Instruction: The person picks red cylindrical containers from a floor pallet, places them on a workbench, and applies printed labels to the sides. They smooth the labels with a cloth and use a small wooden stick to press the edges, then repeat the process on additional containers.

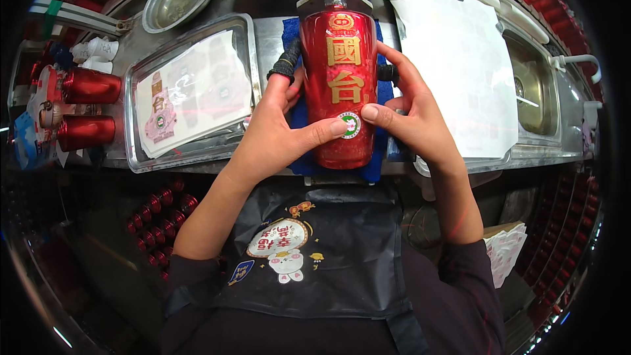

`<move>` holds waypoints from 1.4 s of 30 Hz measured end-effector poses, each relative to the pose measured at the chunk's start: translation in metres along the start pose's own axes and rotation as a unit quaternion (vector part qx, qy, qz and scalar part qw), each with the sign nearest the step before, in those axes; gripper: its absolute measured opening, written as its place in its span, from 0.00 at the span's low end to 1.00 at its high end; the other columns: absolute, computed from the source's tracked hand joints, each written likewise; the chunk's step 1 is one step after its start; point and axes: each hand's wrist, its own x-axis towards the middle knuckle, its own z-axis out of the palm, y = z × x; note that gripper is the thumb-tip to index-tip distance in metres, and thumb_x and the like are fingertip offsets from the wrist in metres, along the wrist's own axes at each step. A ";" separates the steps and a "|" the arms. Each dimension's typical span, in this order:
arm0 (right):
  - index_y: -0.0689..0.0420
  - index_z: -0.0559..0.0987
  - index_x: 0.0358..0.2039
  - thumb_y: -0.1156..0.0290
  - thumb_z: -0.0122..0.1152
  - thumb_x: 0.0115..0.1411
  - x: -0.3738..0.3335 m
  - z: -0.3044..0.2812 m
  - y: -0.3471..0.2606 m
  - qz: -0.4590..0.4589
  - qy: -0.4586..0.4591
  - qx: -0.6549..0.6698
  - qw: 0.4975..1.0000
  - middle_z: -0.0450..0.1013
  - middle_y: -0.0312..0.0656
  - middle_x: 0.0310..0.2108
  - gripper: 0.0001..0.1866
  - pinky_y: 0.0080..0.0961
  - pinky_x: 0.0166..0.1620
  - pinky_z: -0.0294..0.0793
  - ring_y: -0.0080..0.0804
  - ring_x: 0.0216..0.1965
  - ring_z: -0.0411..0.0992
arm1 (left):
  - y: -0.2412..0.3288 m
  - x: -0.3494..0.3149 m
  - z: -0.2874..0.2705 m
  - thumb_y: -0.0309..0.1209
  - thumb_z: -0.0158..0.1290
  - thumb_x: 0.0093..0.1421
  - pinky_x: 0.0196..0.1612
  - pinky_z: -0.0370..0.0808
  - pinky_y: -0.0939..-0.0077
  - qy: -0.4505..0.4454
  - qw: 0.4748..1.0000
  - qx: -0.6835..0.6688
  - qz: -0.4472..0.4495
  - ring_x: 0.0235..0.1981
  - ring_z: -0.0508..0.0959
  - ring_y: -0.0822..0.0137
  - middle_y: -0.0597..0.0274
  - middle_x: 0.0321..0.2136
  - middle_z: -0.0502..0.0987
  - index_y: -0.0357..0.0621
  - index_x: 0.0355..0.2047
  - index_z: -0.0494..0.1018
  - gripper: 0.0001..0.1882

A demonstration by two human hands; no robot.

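Observation:
A shiny red glass bottle (319, 79), with large gold characters down its front, lies on a blue cloth (305, 169) with its neck pointing away from me. Near its lower end sits a round green-and-white decal (350, 125). My left hand (273, 135) holds the bottle's left side, its thumb pressing on the decal. Around the right side curls my right hand (417, 115), its thumb tip beside the decal's upper right edge. Black covers wrap a finger on each hand. The bottle hides the undersides of the fingers. A dark angular block (312, 3) stands at the neck.
To the left, a metal tray (133, 148) holds a stack of printed decal sheets (204, 89); two red bottles (92, 85) lie beyond it. A metal bowl (181, 0) stands at the far left. White sheets (453, 79) and a sink (542, 92) are on the right.

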 end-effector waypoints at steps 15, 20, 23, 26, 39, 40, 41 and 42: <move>0.63 0.66 0.64 0.66 0.66 0.63 0.009 0.008 -0.003 -0.012 0.068 0.041 0.997 0.69 0.45 0.55 0.32 0.13 0.34 0.72 0.14 0.32 0.72 | 0.007 0.003 0.008 0.36 0.68 0.57 0.68 0.61 0.62 0.027 0.997 -0.065 -0.027 0.65 0.66 0.58 0.43 0.64 0.66 0.33 0.66 0.54 0.45; 0.63 0.68 0.62 0.64 0.66 0.63 0.010 0.006 0.004 -0.033 0.069 0.028 0.997 0.70 0.45 0.54 0.31 0.16 0.40 0.75 0.18 0.38 0.75 | 0.010 0.005 0.007 0.34 0.67 0.58 0.68 0.61 0.63 0.030 0.998 -0.052 -0.016 0.64 0.68 0.59 0.44 0.63 0.66 0.33 0.66 0.54 0.44; 0.63 0.68 0.61 0.62 0.66 0.63 0.014 0.006 -0.008 0.011 0.077 0.039 0.996 0.71 0.45 0.52 0.31 0.18 0.45 0.75 0.22 0.42 0.75 | 0.011 0.012 0.007 0.33 0.66 0.59 0.67 0.63 0.63 0.041 0.996 -0.082 0.015 0.63 0.69 0.60 0.43 0.62 0.67 0.31 0.63 0.56 0.39; 0.64 0.69 0.59 0.60 0.66 0.63 0.024 0.014 -0.019 0.016 0.101 0.079 0.992 0.72 0.46 0.50 0.30 0.20 0.48 0.75 0.25 0.45 0.74 | 0.014 0.028 0.004 0.32 0.65 0.61 0.63 0.69 0.65 0.061 0.990 -0.123 0.014 0.60 0.72 0.61 0.41 0.59 0.70 0.31 0.55 0.60 0.31; 0.66 0.68 0.53 0.56 0.70 0.60 0.042 0.020 -0.014 -0.018 0.143 0.019 0.989 0.72 0.48 0.46 0.31 0.21 0.40 0.77 0.26 0.39 0.74 | 0.030 0.044 0.016 0.31 0.63 0.62 0.52 0.77 0.73 0.089 0.988 -0.124 0.003 0.50 0.78 0.67 0.46 0.50 0.77 0.36 0.44 0.61 0.21; 0.65 0.68 0.53 0.56 0.70 0.60 0.042 0.020 -0.013 -0.021 0.143 0.022 0.989 0.72 0.48 0.46 0.31 0.21 0.40 0.77 0.26 0.38 0.74 | 0.029 0.043 0.015 0.31 0.62 0.63 0.55 0.75 0.72 0.088 0.989 -0.120 -0.002 0.52 0.77 0.66 0.46 0.51 0.76 0.34 0.50 0.62 0.23; 0.65 0.68 0.52 0.56 0.70 0.60 0.042 0.020 -0.012 -0.023 0.144 0.024 0.989 0.72 0.48 0.45 0.31 0.21 0.40 0.77 0.26 0.38 0.74 | 0.029 0.042 0.015 0.31 0.61 0.63 0.59 0.72 0.71 0.087 0.989 -0.116 -0.009 0.54 0.76 0.65 0.47 0.53 0.76 0.33 0.56 0.63 0.26; 0.65 0.68 0.52 0.56 0.70 0.60 0.042 0.020 -0.012 -0.026 0.144 0.026 0.989 0.72 0.48 0.45 0.31 0.20 0.39 0.76 0.26 0.38 0.75 | 0.030 0.042 0.016 0.30 0.61 0.63 0.59 0.73 0.71 0.085 0.989 -0.120 -0.005 0.54 0.76 0.65 0.47 0.53 0.76 0.33 0.56 0.63 0.26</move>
